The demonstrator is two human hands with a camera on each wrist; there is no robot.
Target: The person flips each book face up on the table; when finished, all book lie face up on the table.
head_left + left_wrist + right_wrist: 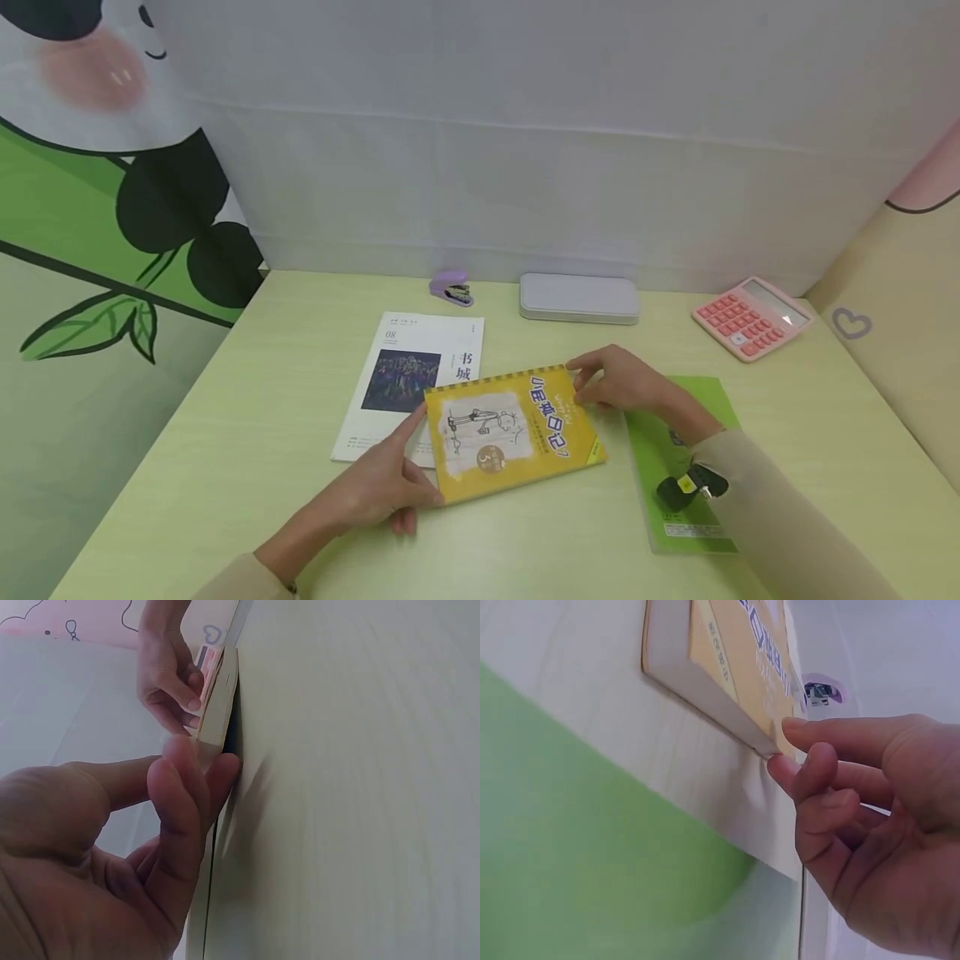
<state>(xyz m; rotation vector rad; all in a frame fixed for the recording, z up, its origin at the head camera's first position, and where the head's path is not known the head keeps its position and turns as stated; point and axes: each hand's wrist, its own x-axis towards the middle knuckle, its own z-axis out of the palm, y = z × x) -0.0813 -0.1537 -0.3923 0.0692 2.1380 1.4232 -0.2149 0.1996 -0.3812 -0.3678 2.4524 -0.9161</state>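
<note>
A yellow paperback book (517, 433) with a cartoon drawing lies tilted across the middle of the table, its left part overlapping a white magazine (405, 367). My left hand (382, 483) pinches the book's left side, thumb near the lower corner and a finger at the upper one. At the upper right corner, my right hand (618, 379) pinches the book between thumb and fingers. In the left wrist view a shadow gap shows under the book's page block (219, 705). The right wrist view has the thumb (799, 729) on the cover and a finger beneath the corner.
A green book (693, 508) lies under my right forearm. Along the back stand a purple stapler (452, 288), a pale flat case (579, 298) and a pink calculator (752, 319). Behind them hangs a white cloth (525, 183) at the table's rear edge.
</note>
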